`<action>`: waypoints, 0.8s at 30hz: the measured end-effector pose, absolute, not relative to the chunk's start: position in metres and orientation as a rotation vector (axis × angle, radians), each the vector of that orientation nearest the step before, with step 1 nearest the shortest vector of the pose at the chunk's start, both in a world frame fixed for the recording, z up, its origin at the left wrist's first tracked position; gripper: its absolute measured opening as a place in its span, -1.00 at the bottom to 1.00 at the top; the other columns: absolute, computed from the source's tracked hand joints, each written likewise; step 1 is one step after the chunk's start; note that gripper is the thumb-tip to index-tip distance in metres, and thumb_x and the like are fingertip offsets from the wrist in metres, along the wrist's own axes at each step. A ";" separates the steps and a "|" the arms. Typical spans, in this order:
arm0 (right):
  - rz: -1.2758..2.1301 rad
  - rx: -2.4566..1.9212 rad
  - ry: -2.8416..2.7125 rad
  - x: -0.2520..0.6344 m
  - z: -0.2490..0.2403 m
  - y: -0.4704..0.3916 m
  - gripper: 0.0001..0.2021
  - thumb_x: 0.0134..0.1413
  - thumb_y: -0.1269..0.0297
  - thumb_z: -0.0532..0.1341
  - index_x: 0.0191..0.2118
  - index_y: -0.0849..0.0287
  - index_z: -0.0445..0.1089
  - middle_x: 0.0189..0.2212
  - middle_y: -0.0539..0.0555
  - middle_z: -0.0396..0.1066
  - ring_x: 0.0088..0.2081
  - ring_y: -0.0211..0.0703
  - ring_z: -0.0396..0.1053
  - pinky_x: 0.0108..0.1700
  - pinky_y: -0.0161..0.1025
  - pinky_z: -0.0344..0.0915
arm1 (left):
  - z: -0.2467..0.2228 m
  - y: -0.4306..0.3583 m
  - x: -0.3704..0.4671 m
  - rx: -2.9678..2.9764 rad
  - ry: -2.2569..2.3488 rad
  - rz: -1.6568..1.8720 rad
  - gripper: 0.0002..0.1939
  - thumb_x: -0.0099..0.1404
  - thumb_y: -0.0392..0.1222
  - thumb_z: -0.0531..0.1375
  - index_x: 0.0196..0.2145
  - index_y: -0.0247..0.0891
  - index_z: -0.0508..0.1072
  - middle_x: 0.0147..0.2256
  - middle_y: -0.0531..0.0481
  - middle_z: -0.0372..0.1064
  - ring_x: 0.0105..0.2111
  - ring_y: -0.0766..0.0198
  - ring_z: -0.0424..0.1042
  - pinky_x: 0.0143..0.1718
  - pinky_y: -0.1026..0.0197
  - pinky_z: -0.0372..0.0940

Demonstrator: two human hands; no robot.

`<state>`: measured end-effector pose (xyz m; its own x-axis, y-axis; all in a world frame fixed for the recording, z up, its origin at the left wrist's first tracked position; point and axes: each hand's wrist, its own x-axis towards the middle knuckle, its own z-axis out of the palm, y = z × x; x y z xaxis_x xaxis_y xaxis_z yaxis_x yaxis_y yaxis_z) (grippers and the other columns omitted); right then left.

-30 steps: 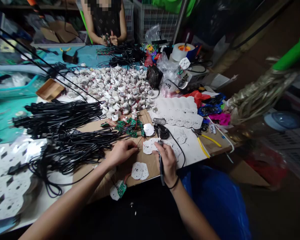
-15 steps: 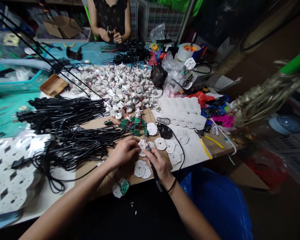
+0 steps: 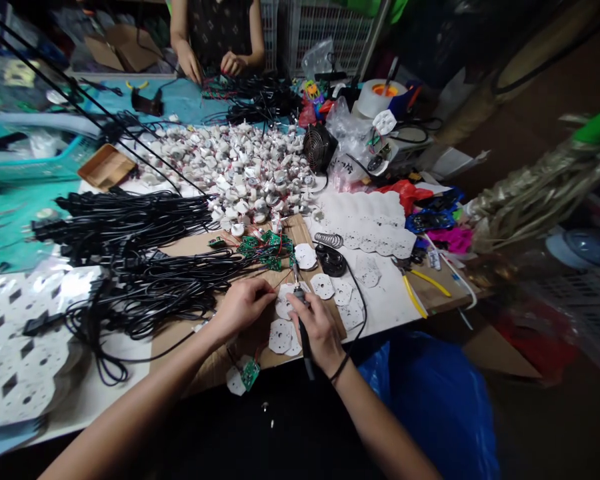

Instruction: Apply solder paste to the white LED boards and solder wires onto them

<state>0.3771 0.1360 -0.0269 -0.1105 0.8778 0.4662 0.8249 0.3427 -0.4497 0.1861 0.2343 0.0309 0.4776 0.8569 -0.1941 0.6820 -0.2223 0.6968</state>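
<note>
My right hand point(image 3: 319, 328) is wrapped round the dark handle of a soldering iron point(image 3: 306, 350). Its metal tip points away from me toward a heap of green circuit boards point(image 3: 267, 248) with red wires. Beneath the iron lies a white octagonal plate point(image 3: 283, 301) with small holes. At the left edge of that plate, my left hand point(image 3: 246, 305) is closed in a pinch; what sits between the fingertips is too small to make out. Closer to me are another white plate point(image 3: 280, 335) and a green board point(image 3: 251, 375) with a wire.
Bundles of black cables point(image 3: 180, 280) lie on the left, beside perforated white sheets point(image 3: 25, 340). Behind is a pile of small white parts point(image 3: 240, 160). A coil stand point(image 3: 329, 240) and yellow-handled pliers point(image 3: 420, 287) are on the right. Across the table a co-worker's hands point(image 3: 233, 64) handle wires.
The iron's tip has swung up and away from the left fingertips, toward the green boards. My left hand has shifted slightly left, still pinched. The co-worker's hands have spread apart and lowered.
</note>
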 end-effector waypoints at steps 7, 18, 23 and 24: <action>0.087 -1.514 -1.922 0.394 -0.028 0.151 -0.48 0.32 0.49 0.10 0.33 -0.01 0.21 -0.06 0.16 0.36 -0.07 -0.08 0.43 -0.03 -0.16 0.47 | 0.029 0.234 0.186 1.906 1.095 0.195 -0.80 0.31 -0.09 0.13 -0.29 -0.20 0.52 -0.36 0.03 0.55 -0.35 0.24 0.47 -0.27 0.23 0.27; 0.327 -1.293 -1.539 0.386 -0.006 0.106 -0.73 0.28 0.34 0.18 0.05 0.11 0.45 -0.32 0.10 0.46 -0.31 -0.13 0.48 -0.28 -0.20 0.48 | 0.028 0.234 0.197 1.902 1.380 0.229 -0.85 0.24 -0.10 0.22 -0.37 -0.20 0.55 -0.38 0.02 0.57 -0.36 0.21 0.50 -0.31 0.24 0.26; 0.446 -1.369 -1.359 0.385 -0.007 0.093 -0.78 0.25 0.42 0.16 -0.07 0.11 0.50 -0.41 0.03 0.53 -0.43 -0.19 0.51 -0.34 -0.24 0.48 | 0.026 0.232 0.200 2.007 1.397 0.218 -0.84 0.26 -0.13 0.18 -0.37 -0.21 0.52 -0.39 0.01 0.55 -0.39 0.23 0.48 -0.34 0.25 0.22; 0.468 -1.382 -1.354 0.384 -0.008 0.092 -0.79 0.25 0.41 0.16 -0.09 0.12 0.50 -0.42 0.02 0.53 -0.44 -0.20 0.51 -0.35 -0.24 0.48 | 0.025 0.232 0.200 2.018 1.401 0.209 -0.84 0.27 -0.14 0.17 -0.38 -0.21 0.52 -0.40 0.01 0.55 -0.40 0.23 0.48 -0.35 0.25 0.21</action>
